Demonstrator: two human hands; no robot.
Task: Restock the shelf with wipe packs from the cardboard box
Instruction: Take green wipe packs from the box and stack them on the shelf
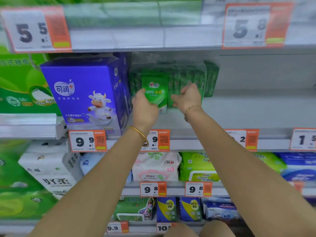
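- the green wipe pack point(156, 93) stands upright at the front of the middle shelf point(248, 115), just beside the purple tissue box point(82, 93) on its left.
- my left hand point(145, 106) grips that pack at its lower left corner, fingers curled round the edge.
- my right hand point(187, 97) is against the row of green packs point(188, 77) behind and to the right; its fingers are bent, but i cannot tell whether they pinch a pack or only steady the row.
- that row sits bunched toward the back of the shelf, partly blurred, so i cannot count it.
- to the right of the row the shelf shows bare board, so i judge there is room for many more packs.
- the cardboard box is not in view, so how much stock is left in it i cannot say.
- my guess: restocking is under way but well short of done; this pack is being faced up at the front.
- further out, a price tag point(88, 141) hangs on the shelf edge below the purple box, and other wipe packs point(196, 168) fill the shelf beneath.
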